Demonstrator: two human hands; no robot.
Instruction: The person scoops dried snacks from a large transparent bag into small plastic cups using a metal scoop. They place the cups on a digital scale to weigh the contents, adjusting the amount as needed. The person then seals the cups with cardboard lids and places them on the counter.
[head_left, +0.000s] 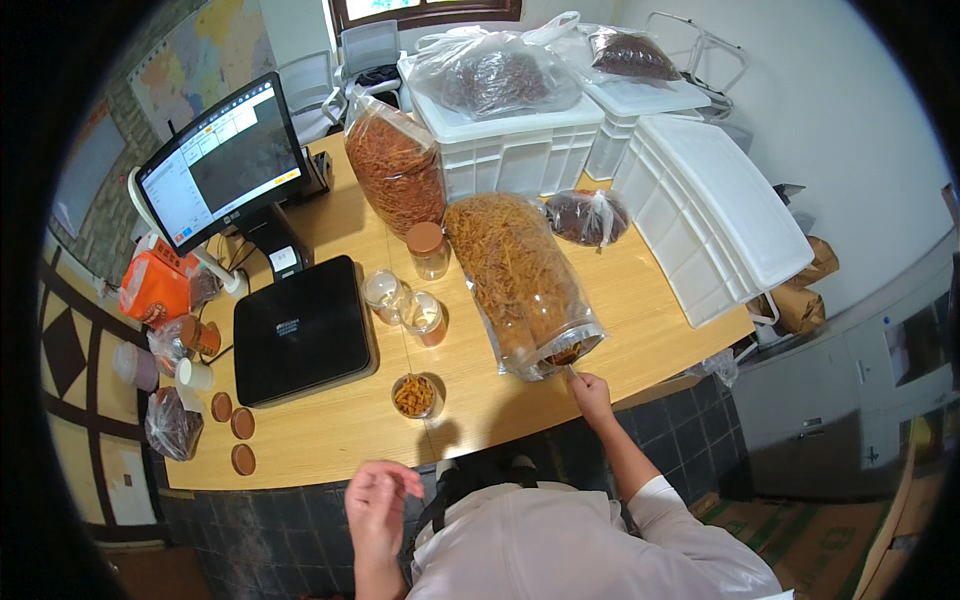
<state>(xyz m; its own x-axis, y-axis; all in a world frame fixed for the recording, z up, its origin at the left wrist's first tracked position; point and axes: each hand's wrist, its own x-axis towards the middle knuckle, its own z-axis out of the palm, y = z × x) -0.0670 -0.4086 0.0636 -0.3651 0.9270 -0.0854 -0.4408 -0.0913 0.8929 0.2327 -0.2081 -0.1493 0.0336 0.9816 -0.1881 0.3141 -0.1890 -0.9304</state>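
My right hand (590, 397) grips the thin handle of a spoon or scoop (571, 370), whose head sits inside the mouth of a large clear bag (517, 285). That bag lies on its side, full of orange-brown dried shreds, its opening towards me. Loosely bent and with nothing visible in it, my left hand (381, 499) hovers before the table's front edge. Nearest to it on the table is an uncovered clear jar (414, 396) filled with similar orange-brown pieces. Behind that jar stand two uncovered clear jars (425, 319) (384, 296) and a jar with a brown lid (428, 251).
A black flat scale (304, 330) and a monitor (221, 165) occupy the left side. Brown lids (243, 424) lie near the front left. Another bag of reddish shreds (394, 165) stands behind. White plastic bins (510, 150) line the back and right, and a small dark-filled bag (587, 216) lies between.
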